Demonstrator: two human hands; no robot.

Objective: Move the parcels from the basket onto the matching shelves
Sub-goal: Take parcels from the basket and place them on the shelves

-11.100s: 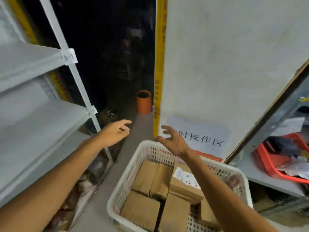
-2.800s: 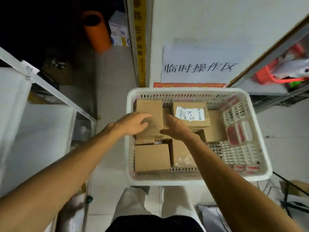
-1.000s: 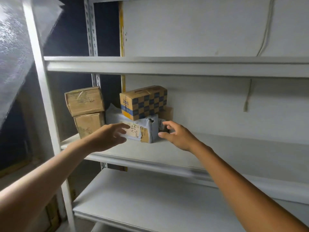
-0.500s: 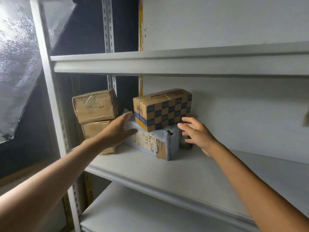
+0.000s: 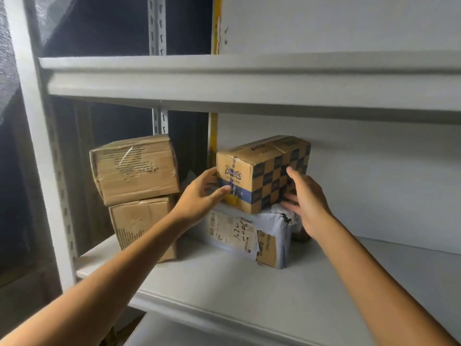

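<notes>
Your left hand (image 5: 199, 196) now grips the left end of the checkered box (image 5: 269, 176): thumb on the near face, fingers round the corner. Your right hand (image 5: 309, 201) is spread, with its fingertips against the right part of the near face. Whether its lower fingers also touch the grey bagged parcel (image 5: 244, 233) underneath cannot be told.

Half a second ago the left hand lay lower, against the grey parcel, and the right had not yet reached the box.

The box rests on the grey parcel on the middle shelf (image 5: 249, 290), right of two plain cartons (image 5: 134, 168). The basket is out of view.

You are probably steadying or reseating the box. Confirm it sits stable before releasing it.
</notes>
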